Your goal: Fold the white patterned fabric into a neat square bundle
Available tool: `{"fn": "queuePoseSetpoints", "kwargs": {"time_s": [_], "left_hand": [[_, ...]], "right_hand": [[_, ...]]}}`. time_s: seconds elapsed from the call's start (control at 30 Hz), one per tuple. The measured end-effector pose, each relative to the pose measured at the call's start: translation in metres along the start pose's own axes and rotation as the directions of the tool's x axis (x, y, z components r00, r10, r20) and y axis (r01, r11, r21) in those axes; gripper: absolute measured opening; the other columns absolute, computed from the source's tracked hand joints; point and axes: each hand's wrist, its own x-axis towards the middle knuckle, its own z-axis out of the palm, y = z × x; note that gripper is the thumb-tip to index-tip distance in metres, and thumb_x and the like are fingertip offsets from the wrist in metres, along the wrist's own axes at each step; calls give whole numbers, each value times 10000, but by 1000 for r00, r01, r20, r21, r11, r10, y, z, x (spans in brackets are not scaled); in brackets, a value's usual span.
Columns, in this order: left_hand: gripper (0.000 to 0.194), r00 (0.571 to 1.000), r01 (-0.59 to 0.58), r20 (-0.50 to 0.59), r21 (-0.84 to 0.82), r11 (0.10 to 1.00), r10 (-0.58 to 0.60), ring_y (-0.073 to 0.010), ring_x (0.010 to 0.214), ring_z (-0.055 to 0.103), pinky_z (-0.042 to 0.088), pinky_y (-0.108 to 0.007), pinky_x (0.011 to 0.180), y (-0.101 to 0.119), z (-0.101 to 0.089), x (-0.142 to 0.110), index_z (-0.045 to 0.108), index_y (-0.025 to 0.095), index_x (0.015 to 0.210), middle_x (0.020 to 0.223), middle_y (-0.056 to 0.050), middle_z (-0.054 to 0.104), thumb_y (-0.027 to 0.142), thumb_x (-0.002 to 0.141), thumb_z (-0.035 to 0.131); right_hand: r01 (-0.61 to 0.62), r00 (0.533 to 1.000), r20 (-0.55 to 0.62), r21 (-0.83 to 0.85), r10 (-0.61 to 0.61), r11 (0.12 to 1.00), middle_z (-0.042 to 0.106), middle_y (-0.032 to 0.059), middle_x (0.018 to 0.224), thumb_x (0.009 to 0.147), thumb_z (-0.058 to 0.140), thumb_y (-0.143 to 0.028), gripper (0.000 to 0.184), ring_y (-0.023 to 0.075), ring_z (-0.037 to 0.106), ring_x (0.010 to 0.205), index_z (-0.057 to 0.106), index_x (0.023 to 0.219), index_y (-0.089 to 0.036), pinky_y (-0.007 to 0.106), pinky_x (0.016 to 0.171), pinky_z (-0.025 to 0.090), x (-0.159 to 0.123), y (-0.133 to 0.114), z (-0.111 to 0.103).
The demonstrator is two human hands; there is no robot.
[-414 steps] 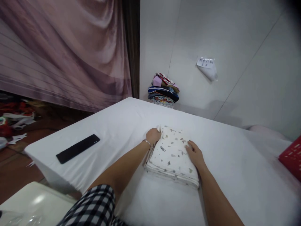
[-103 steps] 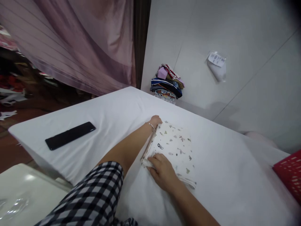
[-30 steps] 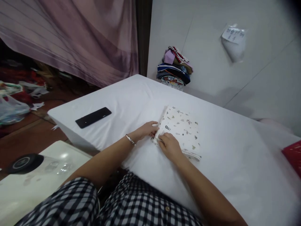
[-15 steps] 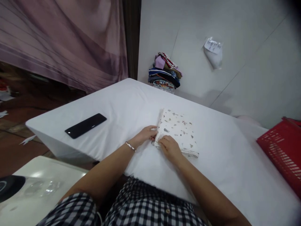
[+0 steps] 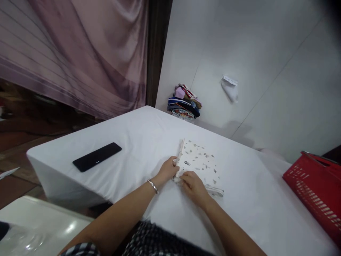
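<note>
A folded white cloth (image 5: 199, 161) with small grey and brown printed figures lies flat on the white-covered table (image 5: 144, 131). My left hand (image 5: 168, 169), with a silver bracelet at the wrist, grips the cloth's left edge near its front corner. Close beside it, my right hand (image 5: 193, 185) pinches the same corner from the front, fingers curled in. Part of that corner is hidden under the fingers. At the front right the layered folds of the cloth show.
A black phone-like slab (image 5: 97, 156) lies on the table's left. Behind the far edge is a stack of folded clothes (image 5: 183, 103). A red plastic basket (image 5: 314, 188) stands at the right. A pale seat or stool (image 5: 45, 220) is at lower left; a pink curtain (image 5: 112, 53) hangs behind.
The head view has tipped up, so everything sits lower in the picture. My left hand has closed more on the cloth's edge, and both hands remain at that corner.
</note>
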Motion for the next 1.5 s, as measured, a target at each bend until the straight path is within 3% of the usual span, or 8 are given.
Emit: {"fn": "queuePoseSetpoints", "kwargs": {"time_s": [0.13,0.33,0.5,0.63,0.77,1.0,1.23,1.5], "left_hand": [[523,998,-38,-35,173,984,45,-152,823,569,421,-241,723,-2,2,-1,481,140,1217,953,-56,610,186,699,540],[513,998,-56,-19,160,986,60,-174,895,567,414,-258,759,-1,1,-5,466,140,1221,1101,-97,576,216,717,532],[343,997,-80,20,144,986,78,-166,849,576,410,-265,743,2,-3,-7,545,190,1060,1014,-55,618,195,718,519],[303,994,-109,39,156,982,104,-170,825,575,408,-275,732,2,-4,-7,550,190,1032,945,-51,626,224,733,514],[296,994,-102,47,201,974,94,-177,840,572,402,-280,732,2,-4,-6,536,190,1034,941,-54,620,232,743,504],[261,987,-159,69,245,956,146,-180,872,568,393,-281,749,-2,-1,-4,517,208,1008,982,-49,603,224,749,491],[242,986,-165,75,228,960,152,-188,862,558,391,-293,753,-2,-2,-4,520,216,998,946,-44,599,226,759,482],[250,988,-137,95,231,963,118,-179,823,550,396,-293,745,3,-6,-4,535,204,999,902,-35,596,239,754,500]], "right_hand": [[-41,998,-46,24,42,999,622,67,1025,829,481,-173,219,192,548,975,654,955,-219,356,862,447,7,22,-17],[-205,979,-30,-108,203,973,625,77,1113,811,465,-183,276,211,554,1047,636,1028,-196,391,943,411,56,69,-30],[-176,980,49,-251,194,952,602,90,1161,837,432,-154,278,195,528,1091,599,1059,-167,349,959,380,109,94,-20],[-191,970,68,-370,232,909,479,150,1328,897,402,-230,341,214,393,1251,521,1194,-113,380,1034,288,132,108,-1],[-241,954,75,-377,289,894,408,137,1397,933,317,-260,406,221,314,1312,450,1290,-121,422,1051,253,135,120,11],[-275,941,99,-329,323,903,317,123,1458,924,330,-316,463,242,241,1352,389,1351,-146,440,1072,210,152,127,2],[-278,931,121,-375,344,884,285,118,1474,942,262,-321,477,242,215,1361,343,1377,-144,451,1081,155,164,128,21],[-311,927,122,-279,355,908,279,117,1476,933,291,-318,471,249,205,1367,352,1372,-160,467,1079,173,141,115,0]]}}
